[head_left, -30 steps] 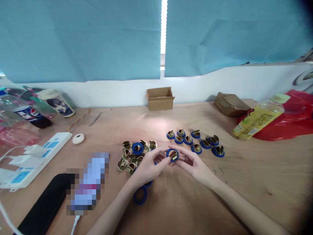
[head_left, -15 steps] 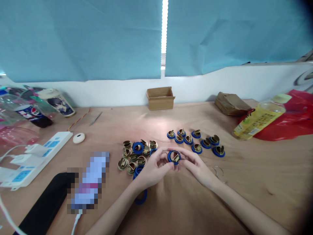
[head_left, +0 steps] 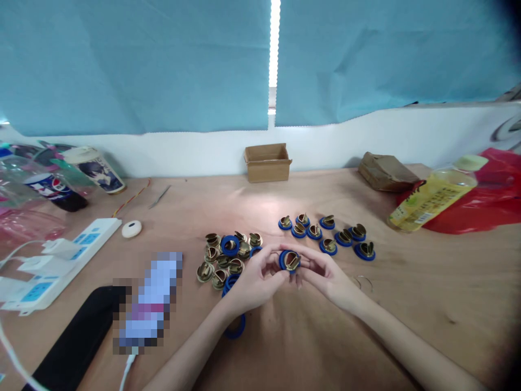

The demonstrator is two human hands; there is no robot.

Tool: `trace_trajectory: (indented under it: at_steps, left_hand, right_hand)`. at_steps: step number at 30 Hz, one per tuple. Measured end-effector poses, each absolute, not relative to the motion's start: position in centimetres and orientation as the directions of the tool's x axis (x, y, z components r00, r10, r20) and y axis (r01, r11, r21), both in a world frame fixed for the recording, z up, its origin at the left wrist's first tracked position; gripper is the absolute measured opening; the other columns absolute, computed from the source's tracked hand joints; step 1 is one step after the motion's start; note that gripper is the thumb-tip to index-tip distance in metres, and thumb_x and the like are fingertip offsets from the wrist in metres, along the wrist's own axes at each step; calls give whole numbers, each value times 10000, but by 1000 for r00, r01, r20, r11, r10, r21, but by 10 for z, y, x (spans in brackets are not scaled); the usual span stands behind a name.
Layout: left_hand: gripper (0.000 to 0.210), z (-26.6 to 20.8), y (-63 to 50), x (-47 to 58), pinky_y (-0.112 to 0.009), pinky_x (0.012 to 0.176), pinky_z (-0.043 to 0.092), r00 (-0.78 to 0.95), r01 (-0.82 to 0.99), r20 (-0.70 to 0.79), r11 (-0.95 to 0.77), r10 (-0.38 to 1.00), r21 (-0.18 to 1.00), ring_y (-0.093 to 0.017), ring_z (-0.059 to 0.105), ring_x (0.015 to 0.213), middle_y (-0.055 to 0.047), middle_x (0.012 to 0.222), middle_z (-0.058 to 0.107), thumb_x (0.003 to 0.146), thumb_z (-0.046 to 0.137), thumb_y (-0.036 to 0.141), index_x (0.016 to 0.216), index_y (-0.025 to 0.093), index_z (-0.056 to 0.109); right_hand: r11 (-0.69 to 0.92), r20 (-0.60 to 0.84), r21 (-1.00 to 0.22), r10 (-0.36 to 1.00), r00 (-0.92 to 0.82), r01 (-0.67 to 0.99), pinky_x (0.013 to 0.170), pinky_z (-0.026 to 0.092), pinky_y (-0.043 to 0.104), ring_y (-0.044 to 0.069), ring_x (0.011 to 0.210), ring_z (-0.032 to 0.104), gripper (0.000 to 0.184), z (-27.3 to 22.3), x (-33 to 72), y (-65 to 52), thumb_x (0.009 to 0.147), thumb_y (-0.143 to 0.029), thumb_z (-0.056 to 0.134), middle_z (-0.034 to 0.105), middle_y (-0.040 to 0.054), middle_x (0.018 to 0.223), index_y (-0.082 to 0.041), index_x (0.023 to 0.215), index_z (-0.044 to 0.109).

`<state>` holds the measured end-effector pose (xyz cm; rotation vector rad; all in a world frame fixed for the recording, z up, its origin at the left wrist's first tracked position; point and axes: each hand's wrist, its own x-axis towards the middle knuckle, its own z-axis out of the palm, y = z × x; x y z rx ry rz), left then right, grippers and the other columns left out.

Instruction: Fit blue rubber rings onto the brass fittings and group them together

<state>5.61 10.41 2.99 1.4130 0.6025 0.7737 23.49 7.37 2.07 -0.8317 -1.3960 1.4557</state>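
Between both hands, above the table, is a round brass fitting (head_left: 292, 260) with a blue ring round its edge and a bar across its open face. My left hand (head_left: 262, 274) grips its left side, thumb in front. My right hand (head_left: 325, 270) has its fingers curled at the right side of the same fitting. Left of my left hand lies a cluster of brass fittings (head_left: 222, 262), with a loose blue ring (head_left: 230, 246) on top. More blue rings (head_left: 233, 282) lie partly behind my left wrist. Beyond my right hand stand several brass fittings with blue rings (head_left: 328, 246).
A small open cardboard box (head_left: 267, 169) stands by the wall. At right are a yellow-labelled bottle (head_left: 433, 198), a red bag (head_left: 488, 195) and a brown package (head_left: 386, 171). At left are a power strip (head_left: 52, 277), a phone (head_left: 152, 301), a black pouch (head_left: 81, 336) and a cola bottle (head_left: 57, 190).
The fitting in my hands has turned slightly, so its brass face shows differently inside the blue ring. Both hands have stayed in nearly the same place.
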Motion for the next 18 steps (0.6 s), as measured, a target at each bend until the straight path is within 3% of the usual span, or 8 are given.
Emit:
trace_trajectory:
  at_steps: [7, 10, 14, 18]
  left_hand:
    - [298, 33, 105, 53, -287, 798, 496, 616, -26, 97, -103, 782, 994, -168, 628, 896, -71, 1017, 666, 921, 464, 128, 1205, 167, 544]
    - [280, 34, 105, 54, -304, 821, 498, 604, 19, 99, -138, 791, 990, -177, 642, 901, -78, 1045, 676, 954, 455, 192, 1217, 166, 549]
    - [290, 32, 105, 55, -318, 832, 502, 587, 56, 108, -174, 802, 983, -182, 651, 886, -68, 997, 691, 975, 431, 243, 1225, 162, 555]
    - [282, 28, 107, 53, -290, 781, 489, 526, 168, 147, -272, 838, 948, -176, 632, 853, -49, 973, 680, 971, 442, 266, 1192, 192, 600]
  right_hand:
    - [118, 142, -988, 949, -281, -103, 712, 531, 295, 163, 873, 631, 376, 20, 235, 73, 900, -215, 549, 610, 59, 1215, -285, 1269, 548]
    - [125, 139, -990, 957, -254, -67, 708, 537, 305, 162, 828, 627, 411, 21, 236, 73, 901, -232, 544, 629, 61, 1110, -271, 1306, 491]
    - [138, 134, -990, 965, -224, 3, 713, 536, 318, 168, 795, 625, 330, 23, 238, 75, 914, -248, 510, 654, 48, 970, -247, 1243, 537]
    - [165, 142, -982, 968, -209, 96, 736, 543, 341, 171, 780, 634, 313, 24, 239, 75, 934, -261, 468, 672, 55, 980, -240, 1228, 572]
